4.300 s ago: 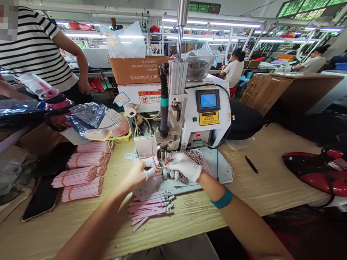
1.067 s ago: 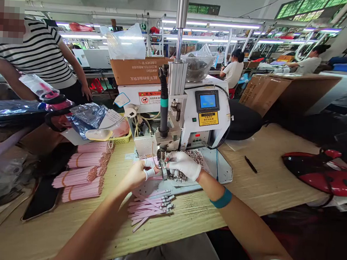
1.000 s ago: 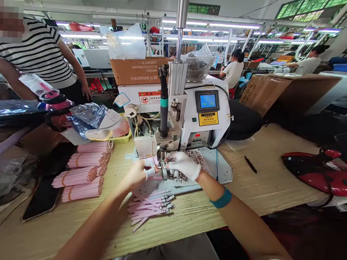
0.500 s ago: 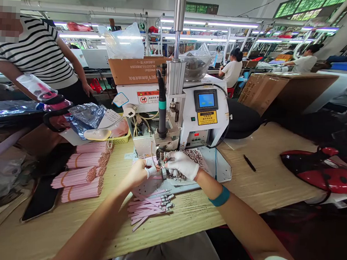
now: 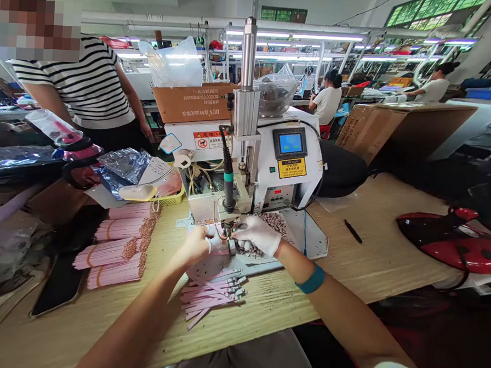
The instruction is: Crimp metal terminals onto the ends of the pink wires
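Note:
My left hand (image 5: 199, 243), with white covers on its fingertips, is closed in a pinch at the left side of the machine's work point. What it grips is hidden by the fingers. My right hand (image 5: 261, 235), in a white glove, has its fingers pinched at the right side of the same point; its hold is too small to make out. Between and just above them, a soldering iron (image 5: 228, 191) points down from the white bench machine (image 5: 287, 180). In front of my hands lies a loose pile of pink flat cables (image 5: 206, 300) with small metal connectors.
Tied bundles of pink cables (image 5: 115, 270) lie at the left, near a yellow basket (image 5: 171, 197). Small dark-and-white pieces (image 5: 274, 224) are heaped behind my right hand. A black pen (image 5: 353, 231) and a red ladybird-shaped object (image 5: 464, 242) are rightward. A person in a striped top (image 5: 98, 83) stands left.
The machine's upper cylinder rod and the soldering iron have moved down towards my fingers. My hands have hardly moved. The person in the striped top has shifted to the right.

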Tool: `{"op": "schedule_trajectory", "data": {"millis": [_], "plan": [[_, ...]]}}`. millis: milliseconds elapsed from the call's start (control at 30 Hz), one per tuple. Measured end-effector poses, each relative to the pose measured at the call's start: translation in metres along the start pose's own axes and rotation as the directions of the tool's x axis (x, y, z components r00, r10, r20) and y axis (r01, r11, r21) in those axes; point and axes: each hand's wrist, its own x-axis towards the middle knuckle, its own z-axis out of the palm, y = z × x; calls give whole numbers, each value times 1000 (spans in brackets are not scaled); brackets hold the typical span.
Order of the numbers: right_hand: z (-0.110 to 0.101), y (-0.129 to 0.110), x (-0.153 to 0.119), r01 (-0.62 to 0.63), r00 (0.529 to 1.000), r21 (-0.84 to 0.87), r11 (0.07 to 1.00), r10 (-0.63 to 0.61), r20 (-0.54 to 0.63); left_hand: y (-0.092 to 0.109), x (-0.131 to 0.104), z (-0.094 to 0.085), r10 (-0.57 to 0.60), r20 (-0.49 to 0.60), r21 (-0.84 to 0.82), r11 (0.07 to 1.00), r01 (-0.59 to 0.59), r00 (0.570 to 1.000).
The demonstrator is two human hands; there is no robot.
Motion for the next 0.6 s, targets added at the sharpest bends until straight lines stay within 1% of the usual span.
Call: {"op": "schedule_trajectory", "data": {"millis": [100, 167, 267, 333, 367, 400, 433, 467, 533, 567, 600], "plan": [[0, 1, 0, -5, 1000, 18, 1000, 5, 4, 1, 0, 0, -5, 17, -40, 999, 5, 1000], [1, 1, 0, 3, 1000, 19, 1000, -3, 17, 2, -1, 1, -13, 7, -43, 999, 13, 1000], [-1, -3, -2, 7, 999, -18, 1000, -7, 33, 6, -2, 1, 7, 1, -43, 999, -7, 1000], [-8, -6, -5, 27, 1000, -84, 996, -27, -4, 9, -4, 0, 4, 7, -41, 999, -4, 1000], [-13, -8, -6, 52, 997, -155, 987, -59, -42, 10, -7, -1, -8, 8, -31, 999, 9, 1000], [-19, -10, -8, 91, 989, -258, 962, -118, -92, 12, -10, -2, -20, 20, -9, 1000, 20, 1000], [-25, -12, -9, 134, 969, -389, 911, -202, -140, 13, -14, -2, -31, 46, 29, 999, 30, 998], [-31, -14, -11, 167, 940, -526, 834, -296, -171, 14, -19, -3, -43, 84, 83, 996, 36, 996], [-41, -15, -13, 182, 878, -738, 650, -445, -176, 14, -29, -2, -65, 165, 227, 974, 26, 984], [-43, -15, -14, 172, 867, -795, 581, -473, -159, 14, -32, -1, -69, 190, 305, 952, 7, 979], [-44, -15, -14, 162, 871, -829, 536, -472, -135, 13, -35, 0, -67, 191, 381, 924, -11, 979]]}}
